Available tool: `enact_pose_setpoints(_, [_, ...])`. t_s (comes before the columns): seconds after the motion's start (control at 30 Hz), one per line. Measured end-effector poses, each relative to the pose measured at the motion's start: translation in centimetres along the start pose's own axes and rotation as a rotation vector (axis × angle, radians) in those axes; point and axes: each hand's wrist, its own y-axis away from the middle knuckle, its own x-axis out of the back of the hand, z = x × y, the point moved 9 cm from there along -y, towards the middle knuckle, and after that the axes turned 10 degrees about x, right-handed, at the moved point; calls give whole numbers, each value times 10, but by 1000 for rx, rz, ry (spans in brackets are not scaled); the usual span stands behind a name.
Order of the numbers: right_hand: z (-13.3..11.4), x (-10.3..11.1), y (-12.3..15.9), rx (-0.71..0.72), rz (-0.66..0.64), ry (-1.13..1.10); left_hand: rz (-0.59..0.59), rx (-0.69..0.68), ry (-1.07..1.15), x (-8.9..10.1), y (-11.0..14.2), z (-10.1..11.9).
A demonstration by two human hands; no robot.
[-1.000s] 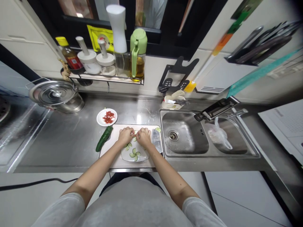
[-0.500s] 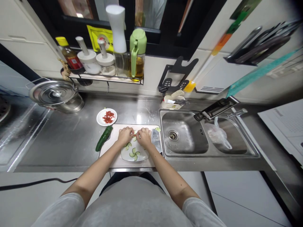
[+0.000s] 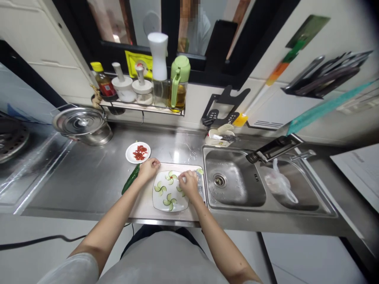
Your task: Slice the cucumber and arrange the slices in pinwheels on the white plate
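Observation:
A white squarish plate (image 3: 172,189) lies on a pale cutting board (image 3: 143,207). On it, thin cucumber slices (image 3: 169,202) form several pinwheels, and the far one has a red bit at its centre. My left hand (image 3: 149,169) hovers over the board's far left corner, fingers curled together. Above the plate's right side, my right hand (image 3: 189,183) holds thumb and fingertips in a pinch, partly covering one pinwheel. Whatever either hand may hold is too small to make out. A small white plate (image 3: 128,154) bears red chopped bits (image 3: 139,152). Beside my left wrist rests a cucumber (image 3: 130,180).
A flat blade (image 3: 201,183) lies at the board's right edge, partly hidden. Right of it is a double sink (image 3: 237,177) with a plastic bag (image 3: 278,183). A lidded steel pot (image 3: 85,126) stands left. Bottles line a wall shelf (image 3: 142,106). A person (image 3: 198,31) shows in the window glass.
My left hand has moved left and away from the far pinwheel, towards the small plate. My right hand has drawn slightly back to the right. The red bit at the pinwheel's centre is now uncovered.

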Motion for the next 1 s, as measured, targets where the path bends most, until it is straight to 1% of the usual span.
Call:
enact_pose_setpoints(0.07, [0,4,4,-3,13,-21,63,77,38,15,-14,-18])
enact_pose_setpoints(0.13, [-4,9,7,26,25,-51,128,168,57,32,-27,-39])
enact_pose_setpoints(0.23, [-6,16,9,57,43,-81,221,304,46,55,-39,-68])
enact_pose_setpoints(0.3, [-6,19,10,59,46,-88,259,359,16,67,-44,-82])
enact_pose_setpoints(0.4, [-5,22,12,59,50,-89,273,404,-54,77,-52,-96])
enact_pose_setpoints(0.5, [-10,22,15,70,33,-92,267,410,-118,82,-61,-101])
enact_pose_setpoints(0.67, [-22,15,24,106,-15,-114,219,376,-231,85,-80,-93])
enact_pose_setpoints(0.8, [-24,11,28,111,-33,-121,149,388,-301,78,-93,-87])
enact_pose_setpoints(1.0, [-17,14,32,90,-41,-113,118,446,-315,65,-105,-91])
